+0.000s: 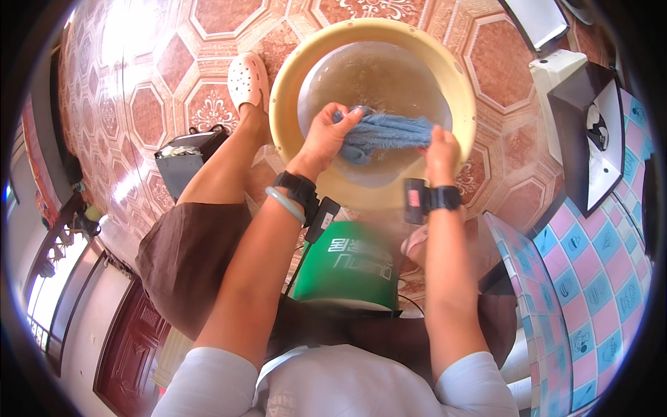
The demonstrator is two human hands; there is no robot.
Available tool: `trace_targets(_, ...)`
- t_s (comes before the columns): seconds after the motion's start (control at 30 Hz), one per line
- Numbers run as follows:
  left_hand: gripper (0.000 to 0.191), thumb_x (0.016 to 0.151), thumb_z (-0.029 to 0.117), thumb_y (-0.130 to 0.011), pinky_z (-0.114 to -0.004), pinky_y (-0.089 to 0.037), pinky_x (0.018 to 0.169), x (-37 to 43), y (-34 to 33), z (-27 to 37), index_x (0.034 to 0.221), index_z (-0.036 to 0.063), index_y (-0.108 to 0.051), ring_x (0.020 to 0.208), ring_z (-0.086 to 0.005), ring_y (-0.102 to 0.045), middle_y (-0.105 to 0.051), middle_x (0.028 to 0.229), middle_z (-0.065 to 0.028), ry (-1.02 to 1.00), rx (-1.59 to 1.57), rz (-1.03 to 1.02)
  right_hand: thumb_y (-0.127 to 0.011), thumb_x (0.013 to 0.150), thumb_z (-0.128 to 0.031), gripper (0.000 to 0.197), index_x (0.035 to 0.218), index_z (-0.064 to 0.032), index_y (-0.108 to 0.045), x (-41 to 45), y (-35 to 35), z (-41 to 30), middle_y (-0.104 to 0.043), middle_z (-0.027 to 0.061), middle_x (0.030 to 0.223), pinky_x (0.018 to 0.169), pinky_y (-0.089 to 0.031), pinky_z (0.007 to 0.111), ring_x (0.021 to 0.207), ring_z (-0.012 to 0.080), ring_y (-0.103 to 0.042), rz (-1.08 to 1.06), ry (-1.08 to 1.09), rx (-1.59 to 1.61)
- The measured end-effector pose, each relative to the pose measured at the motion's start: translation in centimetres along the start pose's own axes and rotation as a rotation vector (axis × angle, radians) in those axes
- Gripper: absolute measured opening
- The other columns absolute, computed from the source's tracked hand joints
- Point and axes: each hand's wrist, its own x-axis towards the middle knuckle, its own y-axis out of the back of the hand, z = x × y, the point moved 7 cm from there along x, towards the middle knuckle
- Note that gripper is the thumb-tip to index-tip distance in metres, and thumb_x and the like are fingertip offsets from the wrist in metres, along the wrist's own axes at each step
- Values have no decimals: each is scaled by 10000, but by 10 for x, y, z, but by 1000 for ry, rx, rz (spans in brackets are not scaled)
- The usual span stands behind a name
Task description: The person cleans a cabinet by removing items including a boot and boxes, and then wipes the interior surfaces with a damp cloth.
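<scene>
A blue cloth (388, 131) is stretched sideways between my two hands, above a yellow plastic basin (285, 99). My left hand (329, 133) grips the cloth's left end, thumb on top, and a loose fold hangs below it. At the other end, my right hand (442, 151) is closed around the bunched fabric near the basin's right side. Cloudy greyish water (375, 73) fills the bottom of the basin. Whether the lowest fold touches the water, I cannot tell.
A green bucket-like container (349, 266) bearing writing stands between my legs. Left of my pink clog (247, 78) is a dark open box (182, 161). At right are a white and dark cabinet-like object (578, 120) and a surface with a pink-and-blue checked cover (589, 281). Patterned tiles (500, 62) cover the floor.
</scene>
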Motion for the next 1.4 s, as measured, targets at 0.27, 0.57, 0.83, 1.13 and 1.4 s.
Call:
trace_targets(0.27,428,786,169,-502,-291,-389,780,18,60,-59,1188,67,-396,945,-234,-484,-484,1113,-127,-28,658,268,-473,789,-232,302,1001,-16,-466,1,-37,-1,-508,227,951,716,-432,394,832,371,-519,177,404,-698)
trace_targets(0.57,470,848,357,-403,-306,-405,766,-1,17,-53,1222,85,-317,952,-176,-463,-453,1090,-84,342,-355,23,-518,775,-240,216,739,-28,-541,-117,-123,-38,-515,163,703,565,-396,325,617,259,-509,-604,602,-389)
trace_targets(0.83,222,880,236,-341,-268,-434,580,-16,-25,-32,930,70,-479,699,-110,-504,-502,766,-2,265,-279,-75,-431,783,-335,301,727,-85,-587,-65,-105,-54,-561,161,686,578,-425,415,660,354,-534,-282,522,-810)
trace_targets(1.13,386,854,312,-409,-317,-404,744,3,30,-37,1185,140,-313,898,-221,-475,-383,1112,-79,260,4,192,-457,803,-319,450,1160,-61,-367,20,-16,-21,-513,253,951,768,-414,403,891,345,-520,46,305,-437)
trace_targets(1.4,530,865,346,-361,-398,-280,922,-9,-36,-58,1315,209,-117,1128,-285,-335,-244,1305,-109,363,36,-101,-598,660,-218,509,1093,-54,-386,-1,-61,-2,-554,209,881,698,-431,404,817,349,-545,-78,369,-583)
